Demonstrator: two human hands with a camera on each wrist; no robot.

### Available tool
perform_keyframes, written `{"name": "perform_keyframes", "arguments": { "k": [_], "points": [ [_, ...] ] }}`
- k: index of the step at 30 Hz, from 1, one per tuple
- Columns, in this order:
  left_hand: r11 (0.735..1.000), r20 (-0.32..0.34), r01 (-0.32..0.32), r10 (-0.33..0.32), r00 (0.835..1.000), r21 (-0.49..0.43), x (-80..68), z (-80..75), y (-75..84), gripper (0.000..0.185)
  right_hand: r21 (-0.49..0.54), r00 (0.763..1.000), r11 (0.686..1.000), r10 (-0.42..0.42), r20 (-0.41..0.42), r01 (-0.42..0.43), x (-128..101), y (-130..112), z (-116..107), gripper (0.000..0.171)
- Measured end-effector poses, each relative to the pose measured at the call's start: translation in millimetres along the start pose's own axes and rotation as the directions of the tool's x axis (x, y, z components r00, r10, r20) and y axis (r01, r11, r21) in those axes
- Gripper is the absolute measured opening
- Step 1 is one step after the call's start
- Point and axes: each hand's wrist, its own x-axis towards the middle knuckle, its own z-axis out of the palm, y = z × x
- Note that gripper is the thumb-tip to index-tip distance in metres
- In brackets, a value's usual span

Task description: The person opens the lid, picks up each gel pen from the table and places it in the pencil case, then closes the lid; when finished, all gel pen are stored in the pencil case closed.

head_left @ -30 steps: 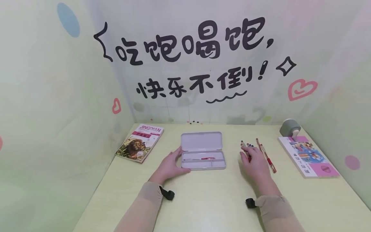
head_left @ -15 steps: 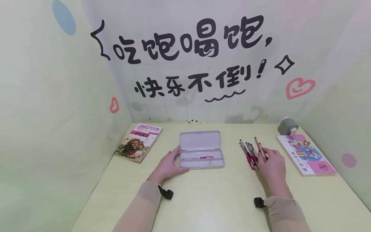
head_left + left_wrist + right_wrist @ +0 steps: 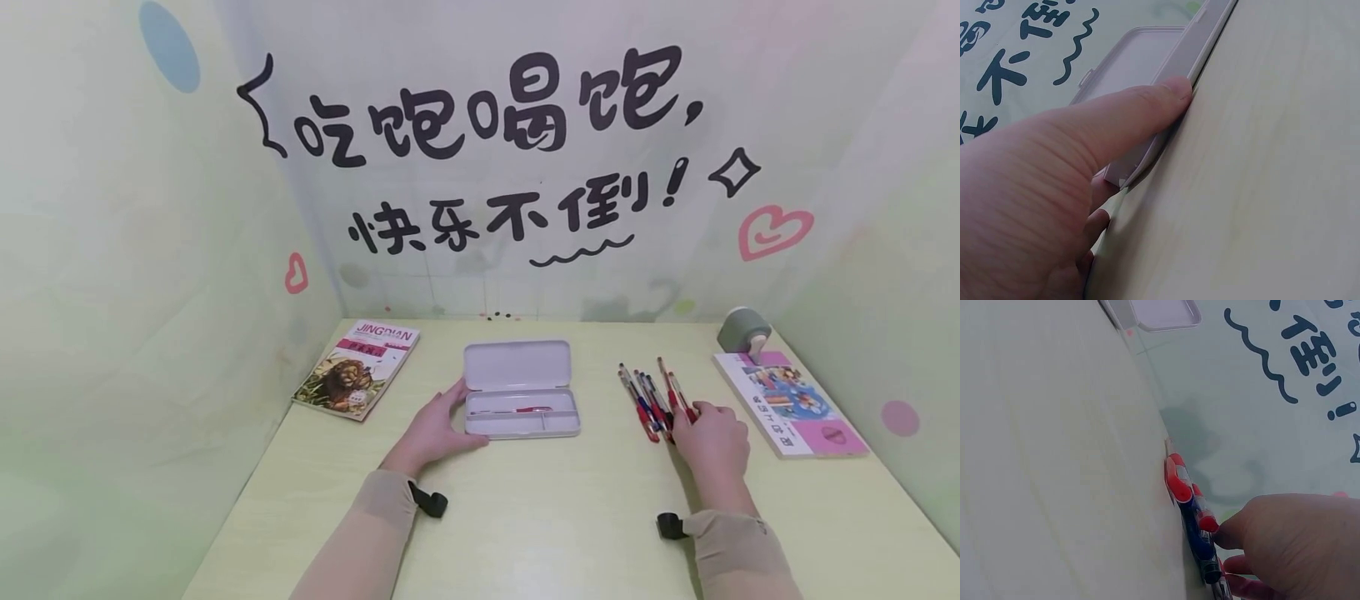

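The pens (image 3: 651, 402) lie in a loose bundle right of centre in the head view, long axes running away from the person, just left of and touching the right hand (image 3: 712, 446), whose curled fingers pinch a pen's near end. The left hand (image 3: 433, 429) rests with straight fingers against the open pencil case (image 3: 521, 388), centre frame. The right wrist view alone shows thumb contact on the pens; the left wrist view shows the thumb against the case's edge.

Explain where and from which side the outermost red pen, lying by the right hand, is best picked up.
Probably pinch the red pen at its near end, by the right hand, coming from above and the right. It lies flat; other pens crowd its left, while bare table lies to its right.
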Motion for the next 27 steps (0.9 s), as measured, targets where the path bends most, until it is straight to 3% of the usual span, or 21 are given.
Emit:
{"name": "perform_keyframes", "arguments": {
  "k": [6,17,27],
  "points": [
    [1.000,0.004,0.004,-0.004,1.000,-0.003,0.4,-0.4,0.8,0.131,-0.003,1.000,1.000,0.002,-0.006,-0.002,-1.4,1.7,-1.3,0.060],
    [1.000,0.011,-0.003,0.003,1.000,0.014,1.9,2.5,-2.7,0.130,0.025,0.998,0.999,0.039,0.054,-0.040,-0.3,3.4,-4.7,0.052],
    [1.000,0.004,-0.015,0.015,1.000,0.020,2.8,1.9,-4.4,0.131,0.086,0.999,0.996,0.024,0.033,-0.027,2.9,1.6,-4.7,0.050]
  ]
}}
